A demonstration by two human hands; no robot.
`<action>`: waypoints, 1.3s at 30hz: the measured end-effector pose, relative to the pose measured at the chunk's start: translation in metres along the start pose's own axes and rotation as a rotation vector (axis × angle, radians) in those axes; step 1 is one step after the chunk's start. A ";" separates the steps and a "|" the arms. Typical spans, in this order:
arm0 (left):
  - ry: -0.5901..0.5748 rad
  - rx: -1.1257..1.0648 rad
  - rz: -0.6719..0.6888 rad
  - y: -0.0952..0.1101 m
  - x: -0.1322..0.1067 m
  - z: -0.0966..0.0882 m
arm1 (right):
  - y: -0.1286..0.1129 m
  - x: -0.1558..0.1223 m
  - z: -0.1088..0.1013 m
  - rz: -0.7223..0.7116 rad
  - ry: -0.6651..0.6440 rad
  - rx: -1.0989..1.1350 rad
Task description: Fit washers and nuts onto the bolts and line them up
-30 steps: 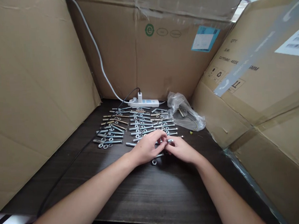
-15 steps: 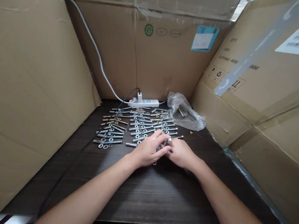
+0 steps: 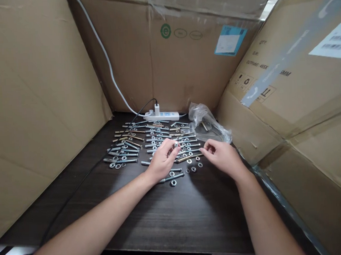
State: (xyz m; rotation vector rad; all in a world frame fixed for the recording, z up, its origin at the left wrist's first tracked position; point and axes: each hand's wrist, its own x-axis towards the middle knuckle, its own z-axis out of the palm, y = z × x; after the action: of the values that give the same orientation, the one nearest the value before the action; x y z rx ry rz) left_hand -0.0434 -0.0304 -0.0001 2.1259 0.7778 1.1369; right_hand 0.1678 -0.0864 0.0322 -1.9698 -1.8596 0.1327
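My left hand (image 3: pixel 161 160) is closed in a pinch on a silvery bolt (image 3: pixel 176 144); only its end shows above the fingers. To the right, my right hand (image 3: pixel 222 155) has thumb and fingers curled together at the end of a brass-coloured bolt (image 3: pixel 189 157); whether it grips anything is hidden. Below the hands lie a silvery bolt (image 3: pixel 173 177), a hex nut (image 3: pixel 174 183), another nut (image 3: pixel 193 169) and a flat washer (image 3: pixel 200 165). The left hand covers part of the bolt rows behind it.
More bolts with nuts and washers lie in a left group (image 3: pixel 126 161). Behind stands a white power strip (image 3: pixel 169 116) with a plugged-in adapter. A clear plastic bag (image 3: pixel 225 133) lies at right. A black cable (image 3: pixel 76 194) crosses the left side; cardboard walls (image 3: pixel 41 93) surround the dark table (image 3: pixel 164 220).
My hands have moved apart: the right one up and to the right, the left one slightly left. Loose nuts, washers and bolts below them now show. The camera view shifted a little.
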 end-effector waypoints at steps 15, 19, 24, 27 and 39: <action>-0.091 0.266 0.134 -0.001 -0.001 -0.005 | 0.009 -0.002 0.009 0.054 -0.393 -0.060; -0.111 0.302 0.129 0.001 0.000 -0.006 | 0.009 -0.001 0.013 0.069 -0.409 -0.093; -0.122 0.326 0.128 0.001 0.000 -0.006 | 0.010 0.000 0.016 0.067 -0.404 -0.080; -0.122 0.331 0.126 0.001 0.000 -0.006 | 0.011 0.000 0.020 0.080 -0.413 -0.048; -0.136 0.339 0.134 0.001 0.000 -0.006 | 0.016 0.001 0.020 0.091 -0.423 -0.044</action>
State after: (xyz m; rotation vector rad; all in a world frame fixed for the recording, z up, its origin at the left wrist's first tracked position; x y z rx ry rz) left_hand -0.0485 -0.0302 0.0035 2.5404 0.8215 0.9671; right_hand 0.1760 -0.0813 0.0082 -2.1857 -2.0336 0.5804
